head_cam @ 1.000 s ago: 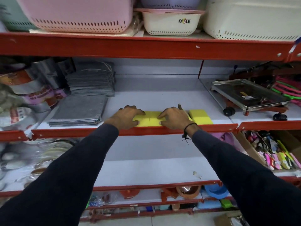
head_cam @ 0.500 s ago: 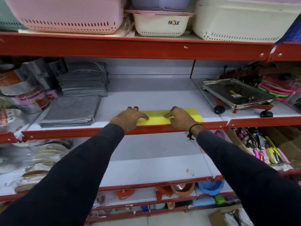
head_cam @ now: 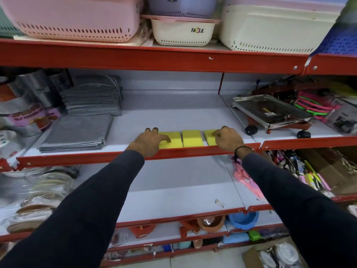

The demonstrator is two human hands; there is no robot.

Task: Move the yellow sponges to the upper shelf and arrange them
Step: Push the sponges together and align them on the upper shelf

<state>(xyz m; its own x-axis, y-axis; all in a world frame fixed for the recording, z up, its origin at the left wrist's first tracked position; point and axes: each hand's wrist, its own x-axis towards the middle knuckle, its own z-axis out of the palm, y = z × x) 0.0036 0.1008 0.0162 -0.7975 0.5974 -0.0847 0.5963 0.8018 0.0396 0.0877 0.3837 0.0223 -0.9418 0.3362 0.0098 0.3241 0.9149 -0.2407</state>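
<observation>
Three yellow sponges lie in a row at the front edge of the shelf (head_cam: 173, 117), just behind its red lip (head_cam: 193, 150). The left sponge (head_cam: 172, 139) and middle sponge (head_cam: 192, 138) are separated by a narrow gap; a slightly wider gap separates the middle sponge from the right sponge (head_cam: 209, 137).

The left hand (head_cam: 147, 141) rests palm down on the left sponge, fingers spread flat over its left part, thumb lying across its top. It is not closed around the sponge. The right hand (head_cam: 229, 139) covers the right part of the right sponge, fingers curled loosely and pressing on its top; whether they grip its far side cannot be told.

Grey mats (head_cam: 77, 132) lie flat to the left of the sponges, well apart. A steel tray on wheels (head_cam: 270, 111) stands to the right, on the adjoining shelf section. Plastic baskets (head_cam: 77, 16) occupy the level above.
</observation>
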